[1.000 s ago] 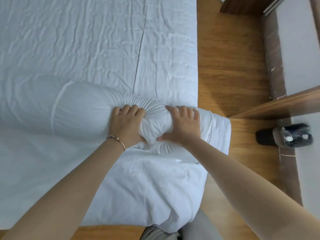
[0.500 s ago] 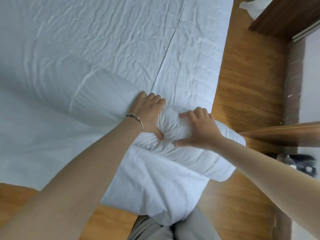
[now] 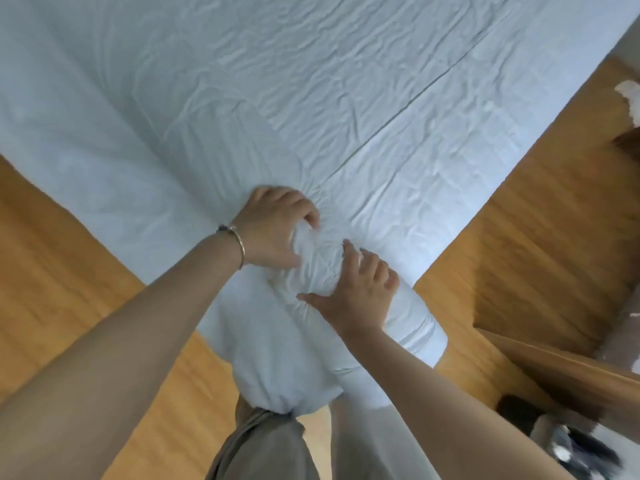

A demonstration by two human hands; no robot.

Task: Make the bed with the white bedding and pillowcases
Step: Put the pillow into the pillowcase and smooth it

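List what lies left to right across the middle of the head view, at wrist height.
Wooden floor → bracelet → left hand → bunched white bedding → right hand → wooden floor on the right side.

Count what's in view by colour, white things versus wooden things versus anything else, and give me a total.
White: 2, the pillow and the bed sheet
Wooden: 2, the floor and the wooden panel
Gold: 1, the bracelet
Total: 5
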